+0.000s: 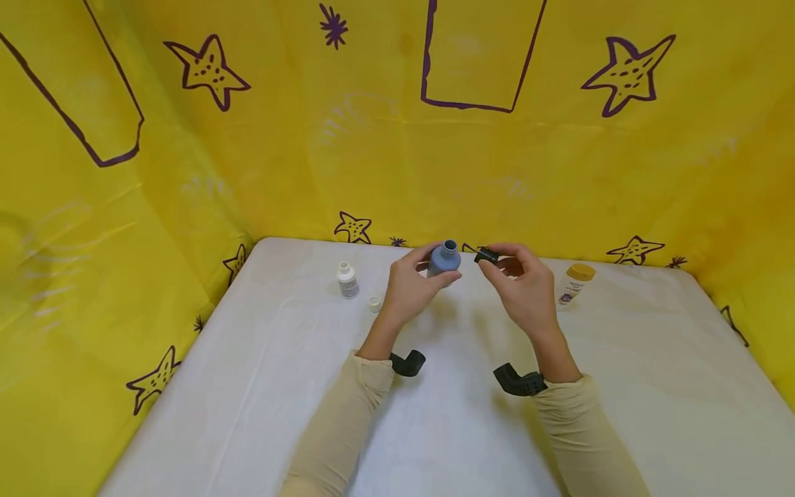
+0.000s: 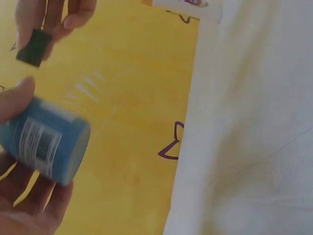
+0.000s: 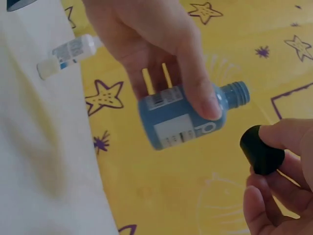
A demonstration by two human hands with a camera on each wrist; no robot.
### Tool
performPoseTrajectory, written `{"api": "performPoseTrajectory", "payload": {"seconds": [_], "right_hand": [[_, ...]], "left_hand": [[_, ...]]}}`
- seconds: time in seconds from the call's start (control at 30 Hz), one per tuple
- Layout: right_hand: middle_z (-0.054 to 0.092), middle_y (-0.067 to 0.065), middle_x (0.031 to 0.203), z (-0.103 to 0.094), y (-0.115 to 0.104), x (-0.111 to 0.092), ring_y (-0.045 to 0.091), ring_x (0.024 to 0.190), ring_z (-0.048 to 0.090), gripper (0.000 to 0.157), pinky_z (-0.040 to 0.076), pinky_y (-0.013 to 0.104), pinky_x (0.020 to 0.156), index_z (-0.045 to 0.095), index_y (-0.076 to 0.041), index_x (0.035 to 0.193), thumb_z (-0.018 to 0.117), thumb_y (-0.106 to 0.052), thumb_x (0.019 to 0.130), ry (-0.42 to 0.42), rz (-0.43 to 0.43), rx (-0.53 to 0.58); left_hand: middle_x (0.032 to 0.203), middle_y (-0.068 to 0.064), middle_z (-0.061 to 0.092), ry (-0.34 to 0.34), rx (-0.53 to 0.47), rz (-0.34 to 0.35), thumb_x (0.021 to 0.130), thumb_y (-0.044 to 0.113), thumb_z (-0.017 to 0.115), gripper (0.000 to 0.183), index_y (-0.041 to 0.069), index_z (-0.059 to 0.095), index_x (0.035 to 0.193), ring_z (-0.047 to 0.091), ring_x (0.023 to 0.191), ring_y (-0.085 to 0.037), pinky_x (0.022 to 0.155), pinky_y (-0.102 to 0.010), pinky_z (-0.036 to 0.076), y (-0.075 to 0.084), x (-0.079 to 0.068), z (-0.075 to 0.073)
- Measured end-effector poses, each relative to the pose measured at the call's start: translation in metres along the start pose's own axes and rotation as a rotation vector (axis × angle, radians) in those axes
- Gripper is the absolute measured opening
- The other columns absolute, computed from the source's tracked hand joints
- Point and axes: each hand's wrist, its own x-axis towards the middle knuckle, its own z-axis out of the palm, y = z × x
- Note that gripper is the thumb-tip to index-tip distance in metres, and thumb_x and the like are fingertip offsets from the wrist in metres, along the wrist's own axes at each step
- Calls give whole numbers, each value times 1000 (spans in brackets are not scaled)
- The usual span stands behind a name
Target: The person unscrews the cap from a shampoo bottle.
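Observation:
A blue bottle (image 3: 183, 117) with a bare threaded neck and a barcode label is gripped by my left hand (image 1: 413, 279), thumb on one side and fingers on the other. In the head view it is held up over the far part of the table, its open mouth facing up. My right hand (image 1: 524, 286) pinches a black cap (image 3: 262, 150) between thumb and fingers. The cap is apart from the bottle, a short way to the right of its neck in the head view.
On the white-covered table (image 1: 279, 400), a small white bottle (image 1: 348, 280) stands uncapped at the left, a white cap (image 1: 375, 304) beside it. A white bottle with a yellow lid (image 1: 576, 283) stands at the right. Yellow patterned cloth (image 1: 373, 152) rises behind the table.

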Motion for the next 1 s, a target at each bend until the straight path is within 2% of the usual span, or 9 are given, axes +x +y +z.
{"api": "performPoseTrajectory", "payload": {"seconds": [0.07, 0.2, 0.3, 0.43, 0.5, 0.67, 0.8, 1.0], "right_hand": [[73, 16, 110, 5, 3, 1, 9, 87, 66, 30, 49, 5, 76, 71, -3, 117, 78, -15, 91, -32, 21, -17], [71, 18, 117, 18, 7, 7, 27, 97, 71, 37, 51, 6, 77, 64, -2, 123, 77, -18, 93, -105, 74, -47], [68, 19, 118, 31, 12, 12, 33, 104, 70, 44, 58, 19, 85, 60, -2, 131, 76, -17, 93, -166, 105, -72], [61, 22, 117, 51, 22, 19, 37, 106, 69, 49, 60, 46, 93, 60, 0, 137, 75, -11, 92, -266, 108, -130], [59, 23, 117, 62, 29, 22, 39, 106, 69, 47, 59, 50, 94, 62, 0, 135, 75, -9, 91, -317, 96, -166], [66, 23, 121, 82, 49, 27, 38, 106, 69, 41, 56, 48, 94, 67, -1, 128, 75, -8, 88, -390, 117, -231], [71, 20, 119, 92, 60, 28, 35, 103, 68, 39, 55, 46, 91, 67, -1, 126, 75, -12, 89, -439, 192, -263], [70, 18, 119, 96, 68, 24, 31, 101, 66, 39, 53, 43, 91, 66, -2, 126, 72, -16, 91, -512, 300, -294]], "left_hand": [[128, -1, 71, 79, 22, -14, 80, 35, 89, 59, 20, 67, 133, 66, 117, -22, 105, -45, 53, -1, 2, 0], [125, -4, 71, 219, 52, -48, 79, 36, 89, 59, 20, 68, 132, 64, 117, -25, 100, -48, 53, -4, 5, -4], [125, -8, 70, 268, 70, -83, 80, 34, 89, 61, 18, 67, 134, 62, 117, -27, 99, -49, 53, -11, 7, -8], [132, -13, 69, 269, 88, -149, 83, 27, 87, 62, 12, 63, 138, 63, 123, -30, 106, -48, 52, -24, 8, -11], [136, -14, 67, 256, 97, -190, 84, 22, 85, 61, 9, 62, 139, 63, 127, -31, 109, -48, 50, -31, 8, -11], [139, -16, 65, 220, 114, -271, 86, 15, 83, 59, 6, 59, 139, 62, 130, -32, 113, -47, 47, -42, 8, -6], [138, -18, 65, 218, 119, -303, 85, 12, 83, 59, 5, 59, 139, 62, 129, -33, 113, -48, 47, -46, 8, -4], [137, -17, 66, 217, 140, -344, 84, 12, 84, 60, 6, 58, 139, 62, 129, -31, 113, -46, 48, -49, 8, -2]]}}
